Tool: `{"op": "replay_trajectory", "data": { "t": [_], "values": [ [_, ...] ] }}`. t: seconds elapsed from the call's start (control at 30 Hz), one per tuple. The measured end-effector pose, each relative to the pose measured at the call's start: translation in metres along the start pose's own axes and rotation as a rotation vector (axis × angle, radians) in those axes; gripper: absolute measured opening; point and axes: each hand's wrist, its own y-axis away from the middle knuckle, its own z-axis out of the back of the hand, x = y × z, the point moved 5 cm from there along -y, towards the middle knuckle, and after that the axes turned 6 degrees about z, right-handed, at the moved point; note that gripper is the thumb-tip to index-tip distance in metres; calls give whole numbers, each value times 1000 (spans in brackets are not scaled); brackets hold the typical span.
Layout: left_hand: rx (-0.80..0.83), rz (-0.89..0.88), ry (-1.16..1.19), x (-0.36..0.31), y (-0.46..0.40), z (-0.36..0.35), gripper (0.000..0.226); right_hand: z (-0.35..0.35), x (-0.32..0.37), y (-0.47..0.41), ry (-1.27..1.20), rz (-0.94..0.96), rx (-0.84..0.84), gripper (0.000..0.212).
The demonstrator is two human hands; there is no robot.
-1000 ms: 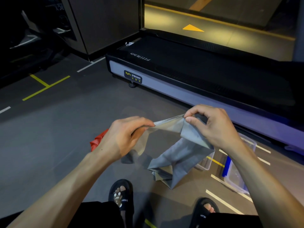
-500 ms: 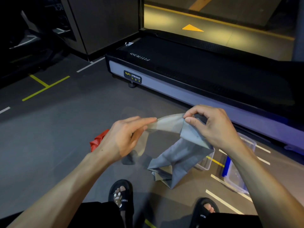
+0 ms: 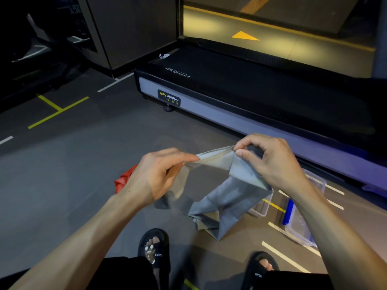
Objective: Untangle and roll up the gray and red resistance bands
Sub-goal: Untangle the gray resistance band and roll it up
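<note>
Head view, looking down at a dark gym floor marked with yellow and white tape lines. At far left, a yellow tape cross lies on the floor near the left edge. Further right, the red band sits crumpled on the floor, mostly hidden behind the left wrist; only a small red fold shows.

The left hand is raised over the floor at centre. Its forefinger and thumb are extended and pinch the left end of the gray band's top edge; the other fingers curl loosely beneath.

The gray band spans between the two hands, its upper edge drawn taut from one pinch to the other. Below that edge it hangs in broad folds, and its lowest folds appear to reach the floor just ahead of the feet. Two black slides show at the bottom edge, one under each forearm.

The right hand grips the right end of the band's top edge, thumb and curled fingers closed on a bunched corner of the material.

Beneath the right forearm, clear plastic containers stand on the floor, one with a blue edge. A black treadmill labelled "BODY STRONG" runs across the floor behind both hands, toward the right edge.
</note>
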Motion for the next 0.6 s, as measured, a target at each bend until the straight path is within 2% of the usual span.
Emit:
{"op": "replay_trajectory", "data": {
  "t": [0.17,0.4,0.6],
  "values": [
    [15,-23,-5,-1,0,-2,46,0,0,0,-2,2,5,5],
    [-3,61,-1,-4,-1,1,28,-1,0,-1,-10,-6,12,6],
    [-12,45,7,-6,-1,2,39,-4,1,-1,-10,5,18,5]
  ]
}}
